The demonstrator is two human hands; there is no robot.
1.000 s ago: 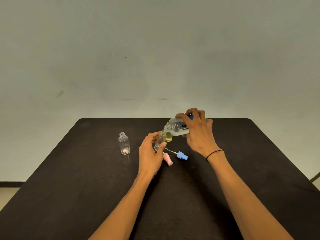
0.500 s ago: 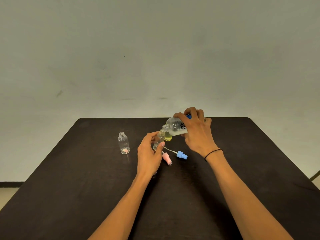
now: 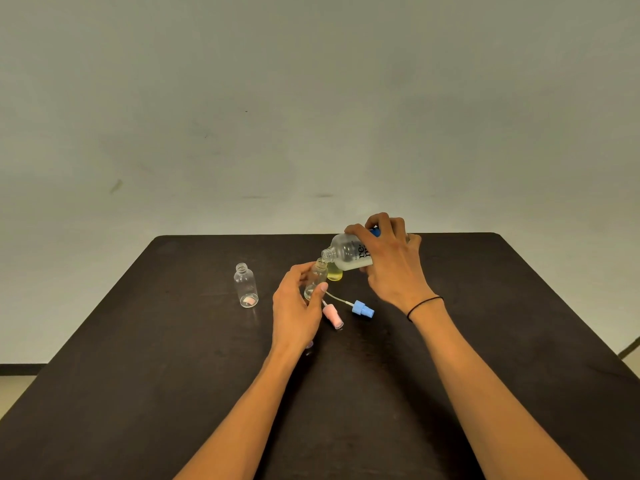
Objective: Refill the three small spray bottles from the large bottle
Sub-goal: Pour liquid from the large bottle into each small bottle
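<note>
Right hand [image 3: 391, 268]: grip closed around the large bottle [image 3: 348, 252], fingers curled over its body, thumb underneath. Bottle tipped nearly level, open neck pointing left and slightly down; black lettering shows on the frosted side, and a bit of blue shows behind the fingers.

Left hand [image 3: 296, 311]: grip pinches a small clear bottle [image 3: 317, 277] between thumb and fingertips, holding it a little tilted, mouth directly under the large bottle's neck. The two openings look to be touching or just apart; cannot tell which. A little liquid sits in its base.

Just behind, under the large bottle, a small bottle with yellow liquid [image 3: 334, 273] stands on the bench [image 3: 138, 358]. Well to the left, a third small bottle [image 3: 245, 286] stands upright, uncapped, with something pinkish at its bottom.

Lying on the bench near the left hand: a pink spray cap [image 3: 332, 316] and a blue spray cap [image 3: 362, 310] with its thin white tube running back toward the held bottle. Black band [image 3: 423, 305] on the right wrist.
</note>
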